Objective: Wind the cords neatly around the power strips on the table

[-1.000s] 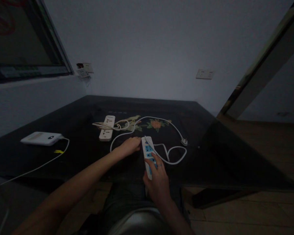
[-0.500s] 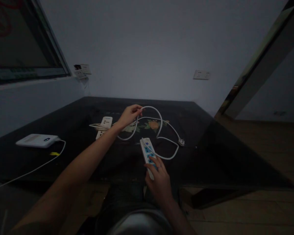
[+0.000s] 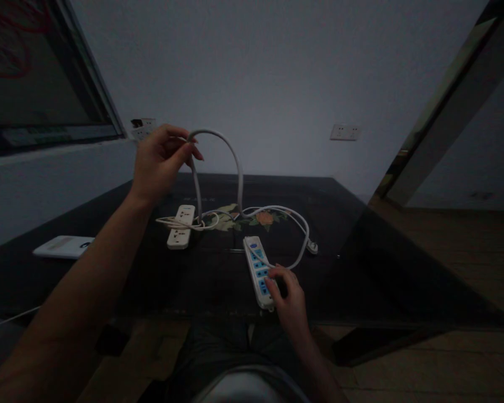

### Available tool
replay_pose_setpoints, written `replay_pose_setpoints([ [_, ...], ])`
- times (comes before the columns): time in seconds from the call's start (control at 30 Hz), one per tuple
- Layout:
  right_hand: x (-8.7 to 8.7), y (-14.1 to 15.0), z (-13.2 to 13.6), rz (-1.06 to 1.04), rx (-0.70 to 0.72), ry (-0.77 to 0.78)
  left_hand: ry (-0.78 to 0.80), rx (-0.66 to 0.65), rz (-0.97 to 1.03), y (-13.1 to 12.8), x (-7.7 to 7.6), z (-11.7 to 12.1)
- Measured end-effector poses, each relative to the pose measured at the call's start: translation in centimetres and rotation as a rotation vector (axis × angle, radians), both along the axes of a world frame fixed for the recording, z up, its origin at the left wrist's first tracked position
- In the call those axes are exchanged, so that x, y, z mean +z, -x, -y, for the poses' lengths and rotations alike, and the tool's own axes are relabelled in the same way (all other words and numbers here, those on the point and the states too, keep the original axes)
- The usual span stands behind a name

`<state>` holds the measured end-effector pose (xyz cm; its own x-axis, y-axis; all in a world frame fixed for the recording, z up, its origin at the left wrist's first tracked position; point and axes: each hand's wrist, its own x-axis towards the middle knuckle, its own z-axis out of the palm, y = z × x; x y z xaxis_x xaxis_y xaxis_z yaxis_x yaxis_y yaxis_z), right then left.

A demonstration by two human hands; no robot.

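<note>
I've got left hand [image 3: 157,162] pinching the cable [image 3: 240,179] above the table [image 3: 361,280], so a hard pull could snag the cord [image 3: 164,219] or drag the blue-socket strip [image 3: 259,274] near the front edge, right hand [image 3: 292,299] touching, grip unclear.

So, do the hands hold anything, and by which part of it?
The left hand pinches the white cord at its raised loop, between thumb and fingers. The right hand is at the side of the blue-socketed power strip; whether it grips cannot be told.

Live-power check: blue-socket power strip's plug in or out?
Out: the white plug lies loose on the black tabletop.
</note>
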<state>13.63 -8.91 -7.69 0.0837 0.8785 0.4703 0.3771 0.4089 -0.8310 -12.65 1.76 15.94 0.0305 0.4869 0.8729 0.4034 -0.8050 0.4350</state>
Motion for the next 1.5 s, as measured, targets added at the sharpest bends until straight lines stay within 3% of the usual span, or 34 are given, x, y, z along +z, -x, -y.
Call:
replay_pose_setpoints([
  [0.2,1.7,-2.8,-1.5,-0.505,-0.116,0.023,0.066,0.063,0.011,0.5,-0.1,0.9],
  [0.43,4.1,-2.0,-1.7,-0.475,-0.042,0.112,0.096,0.023,-0.063,-0.5,-0.9,1.4],
  [0.63,7.1,-4.0,-3.5,-0.542,-0.116,-0.027,0.086,0.124,-0.125,0.8,-1.2,1.7],
  [0.77,10.4,-6.0,-6.1,-0.662,-0.049,-0.114,0.164,0.189,-0.219,2.0,-2.6,2.0],
  [0.9,12.4,-6.9,-8.9,-0.681,0.045,-0.148,0.258,0.218,-0.387,2.5,-5.6,3.1],
  [1.07,12.7,-8.2,-12.1,-0.639,0.032,-0.164,0.325,0.167,-0.718,2.5,-10.0,5.1],
  [1.17,12.5,-9.9,-13.8,-0.641,-0.017,-0.179,0.324,0.085,-0.852,2.3,-11.6,6.0],
  [1.33,12.3,-13.8,-15.8,-0.643,-0.154,-0.267,0.243,0.108,-1.027,1.5,-12.0,6.6],
  [1.5,12.0,-16.7,-16.2,-0.585,-0.225,-0.345,0.258,0.091,-1.119,-0.4,-12.3,6.6],
])
